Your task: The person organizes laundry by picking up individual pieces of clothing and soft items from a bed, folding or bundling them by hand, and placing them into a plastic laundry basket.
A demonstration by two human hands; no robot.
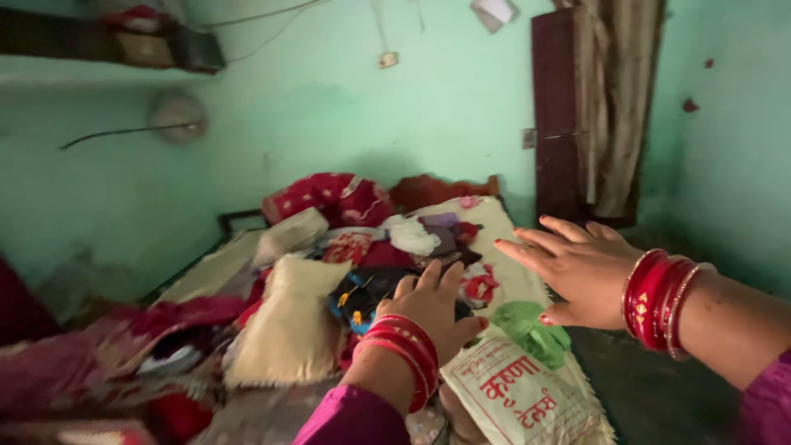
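My left hand (432, 306), with red bangles at the wrist, reaches over a bed (503, 222) piled with clothes; its fingers rest on a dark garment (362, 290) with blue and yellow trim. My right hand (577, 268), also wearing red bangles, hovers with fingers spread above the bed's right edge, holding nothing. Just below it lies a green cloth (535, 330) on a white printed bag (519, 391). A cream pillow (288, 325) sits left of my left hand.
Red and maroon garments (334, 198) heap at the bed's far end against a green wall. A dark wooden door (560, 115) with a curtain stands at the back right. A shelf (107, 45) runs along the upper left. Dark floor lies right of the bed.
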